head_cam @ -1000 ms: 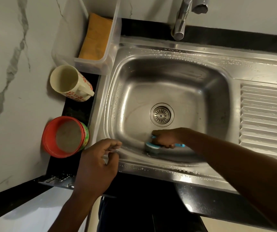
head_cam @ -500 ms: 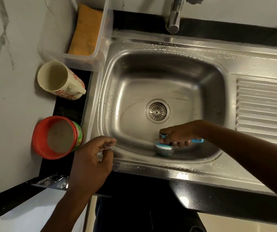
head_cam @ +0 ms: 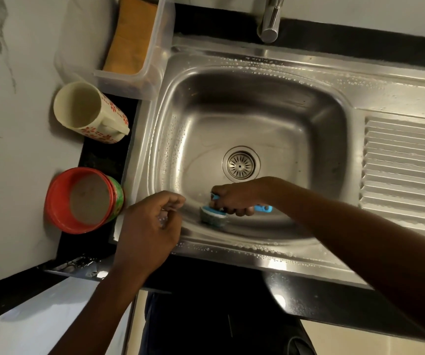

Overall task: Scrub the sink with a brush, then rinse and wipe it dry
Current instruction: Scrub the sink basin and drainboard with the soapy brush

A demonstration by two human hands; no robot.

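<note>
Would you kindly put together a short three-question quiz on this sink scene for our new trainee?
1. True or false: the right hand grips the brush.
2. Where in the sink is the brush head? A near the front wall; B far left corner; C against the back wall.
3. Is water running from the tap?
Key: 1 true; 2 A; 3 no.

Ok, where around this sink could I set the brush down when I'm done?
The ribbed drainboard right of the basin is bare, and so is the basin floor behind the drain. The counter strip left of it is crowded: box, mug and red tub fill it.
</note>
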